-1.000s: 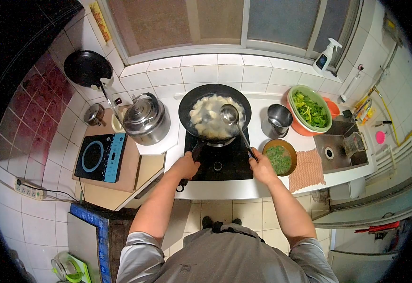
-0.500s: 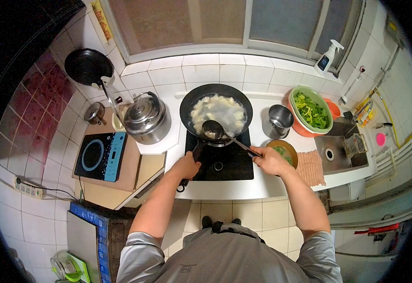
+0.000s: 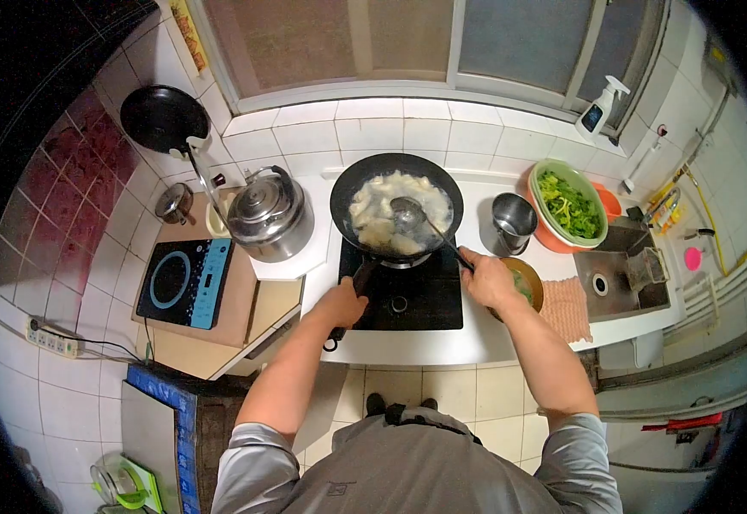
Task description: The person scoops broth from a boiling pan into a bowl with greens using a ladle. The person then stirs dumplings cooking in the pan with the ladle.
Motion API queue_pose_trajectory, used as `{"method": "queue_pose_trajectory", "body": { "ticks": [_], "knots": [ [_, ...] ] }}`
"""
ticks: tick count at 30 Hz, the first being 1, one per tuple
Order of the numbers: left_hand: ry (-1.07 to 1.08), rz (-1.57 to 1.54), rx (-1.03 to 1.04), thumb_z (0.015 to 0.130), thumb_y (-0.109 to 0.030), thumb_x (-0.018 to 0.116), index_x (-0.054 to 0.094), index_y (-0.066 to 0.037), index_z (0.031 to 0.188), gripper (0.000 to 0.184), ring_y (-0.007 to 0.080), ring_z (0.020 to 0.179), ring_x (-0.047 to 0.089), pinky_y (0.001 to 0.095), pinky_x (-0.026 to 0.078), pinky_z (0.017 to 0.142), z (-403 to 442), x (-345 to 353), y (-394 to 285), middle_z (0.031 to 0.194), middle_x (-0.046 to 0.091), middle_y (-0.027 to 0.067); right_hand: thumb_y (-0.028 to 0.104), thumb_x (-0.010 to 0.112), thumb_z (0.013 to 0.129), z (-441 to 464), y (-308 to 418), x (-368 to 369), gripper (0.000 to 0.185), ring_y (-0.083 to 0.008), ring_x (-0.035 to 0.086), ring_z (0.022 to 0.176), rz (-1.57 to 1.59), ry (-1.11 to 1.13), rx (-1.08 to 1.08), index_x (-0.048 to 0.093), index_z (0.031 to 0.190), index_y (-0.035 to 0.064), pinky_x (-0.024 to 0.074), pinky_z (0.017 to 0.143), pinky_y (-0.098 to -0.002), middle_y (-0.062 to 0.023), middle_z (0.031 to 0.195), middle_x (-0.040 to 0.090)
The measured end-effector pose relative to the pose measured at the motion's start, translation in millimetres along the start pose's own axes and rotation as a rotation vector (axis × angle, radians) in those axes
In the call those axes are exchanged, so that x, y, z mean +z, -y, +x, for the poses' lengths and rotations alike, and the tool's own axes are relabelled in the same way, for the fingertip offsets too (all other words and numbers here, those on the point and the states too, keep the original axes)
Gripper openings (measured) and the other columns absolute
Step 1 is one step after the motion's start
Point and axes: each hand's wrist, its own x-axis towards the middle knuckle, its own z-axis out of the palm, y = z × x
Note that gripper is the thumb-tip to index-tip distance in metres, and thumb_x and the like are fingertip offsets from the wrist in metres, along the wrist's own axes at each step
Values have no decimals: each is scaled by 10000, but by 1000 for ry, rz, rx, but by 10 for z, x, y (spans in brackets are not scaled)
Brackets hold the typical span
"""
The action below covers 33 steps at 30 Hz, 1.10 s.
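My left hand (image 3: 341,305) is wrapped round the black handle of a wok (image 3: 346,190) on the black stove (image 3: 425,301). Pale dumpling-like pieces (image 3: 382,193) lie in cloudy, steaming liquid inside the wok. In my right hand (image 3: 486,279) is the handle of a metal ladle (image 3: 407,214), whose bowl sits among the pieces near the wok's middle. Partly behind my right hand stands a brownish bowl (image 3: 533,281) with green bits in it.
A steel kettle (image 3: 266,214) and an induction cooker (image 3: 187,283) are at the left. To the right are a metal cup (image 3: 513,216), a basin of greens (image 3: 568,206), a pinkish cloth (image 3: 567,310) and the sink (image 3: 617,278).
The ladle's bowl went from the wok's upper right to its near edge, then back to the middle. My right hand shifted with it, over part of the brownish bowl. My left hand kept its grip.
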Motion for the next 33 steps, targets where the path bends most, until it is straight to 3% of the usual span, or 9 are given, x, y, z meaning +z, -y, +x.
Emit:
{"method": "queue_pose_trajectory", "body": {
  "ticks": [3, 6, 9, 16, 22, 25, 28, 31, 33],
  "knots": [
    [23, -10, -8, 932, -280, 534, 364, 98, 1169, 478, 354, 684, 682, 431, 545, 630, -8, -12, -6, 853, 650, 280, 191, 546, 858, 123, -74, 39, 450, -380, 651, 876, -41, -89, -8, 535, 1307, 156, 520, 785, -492, -233, 931, 666],
    [13, 39, -7, 926, -279, 511, 367, 95, 1162, 466, 391, 845, 665, 452, 523, 773, -37, -21, -40, 904, 653, 295, 186, 543, 859, 227, -47, -43, 438, -383, 654, 847, -85, -136, 8, 533, 1296, 152, 522, 761, -493, -231, 896, 669],
    [68, 25, -27, 930, -291, 501, 367, 92, 1148, 460, 400, 878, 657, 461, 520, 784, -114, -95, -119, 918, 643, 316, 171, 541, 860, 354, -52, -65, 457, -383, 652, 860, -122, -133, 52, 510, 1316, 161, 517, 782, -484, -226, 918, 669],
    [11, 60, 12, 933, -304, 496, 367, 94, 1127, 461, 415, 860, 657, 469, 519, 776, -12, -10, -15, 891, 648, 309, 168, 547, 865, 482, -45, -120, 416, -378, 645, 902, -122, -57, 132, 536, 1279, 132, 512, 815, -473, -232, 960, 663],
    [-22, 106, 38, 922, -311, 505, 364, 92, 1126, 473, 438, 865, 648, 482, 513, 786, -26, -10, -10, 882, 646, 313, 172, 526, 861, 679, -275, 29, 287, -400, 654, 888, 92, 107, 67, 625, 1080, 14, 512, 813, -475, -247, 927, 665],
    [-20, 128, 30, 919, -309, 504, 366, 96, 1125, 475, 442, 868, 645, 485, 509, 797, -18, -6, -14, 885, 643, 319, 175, 537, 869, 661, -289, 3, 236, -324, 672, 674, 362, 180, 171, 648, 950, -16, 537, 634, -431, -203, 789, 664],
    [-4, 125, 27, 919, -303, 499, 368, 98, 1124, 469, 445, 883, 641, 486, 506, 807, -24, -11, -22, 898, 639, 325, 163, 531, 878, 528, -176, -142, 259, -194, 557, 455, 590, 312, 294, 635, 1041, -9, 444, 417, -342, -110, 650, 605],
    [-25, 94, 33, 920, -298, 507, 384, 98, 1109, 456, 437, 852, 647, 486, 508, 794, -8, 11, 13, 874, 644, 313, 141, 521, 882, 410, -81, -200, 277, -112, 441, 404, 768, 351, 378, 608, 1105, 2, 324, 341, -275, -44, 619, 559],
    [-55, 73, 14, 918, -301, 534, 424, 92, 1090, 443, 413, 784, 664, 478, 514, 770, -37, -2, -18, 835, 651, 293, 136, 520, 882, 374, -78, -172, 276, -110, 437, 401, 822, 366, 378, 591, 1117, 10, 318, 345, -270, -43, 622, 564]
  ]
}}
